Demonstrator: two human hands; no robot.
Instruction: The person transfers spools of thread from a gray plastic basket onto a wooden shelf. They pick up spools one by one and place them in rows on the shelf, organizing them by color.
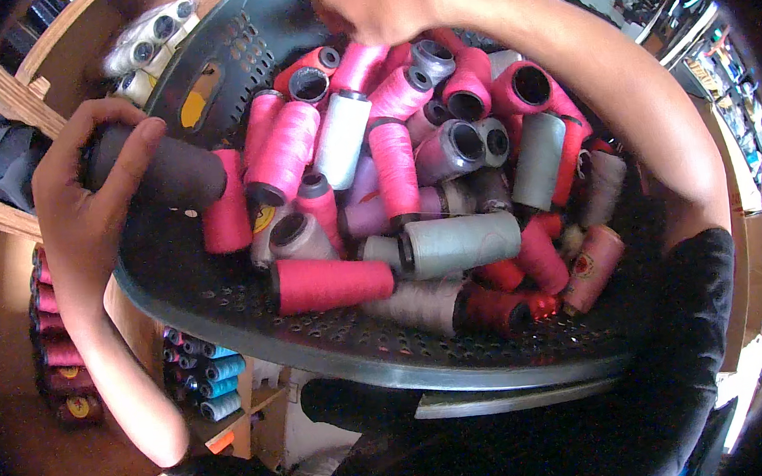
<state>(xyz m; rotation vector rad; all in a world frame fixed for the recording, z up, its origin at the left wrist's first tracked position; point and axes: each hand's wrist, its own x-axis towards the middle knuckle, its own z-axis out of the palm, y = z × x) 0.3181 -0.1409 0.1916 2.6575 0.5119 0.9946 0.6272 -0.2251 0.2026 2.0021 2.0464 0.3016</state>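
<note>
A large dark perforated plastic basket (pixel 337 358) fills the middle, heaped with thread cones. My left hand (pixel 81 185) is at its left rim, fingers and thumb wrapped round a dark grey thread cone (pixel 180 169). Beside that cone's end lies a pink cone (pixel 225 210). Across the basket's far side reaches my right arm; my right hand (pixel 381 7) is closed, directly over a pink cone (pixel 358 65). Its fingertips are hidden, so what it grips does not show. Among the pile are a pale grey-green cone (pixel 462 242) and a deep pink cone (pixel 335 282).
On the left stand wooden shelves (pixel 8 111) with white cones (pixel 155 36) at the top and a dark bundle (pixel 8 164) below. Lower down are stacked pink cones (pixel 60 339) and blue cones (pixel 224 384). Cardboard (pixel 749 272) stands at the right.
</note>
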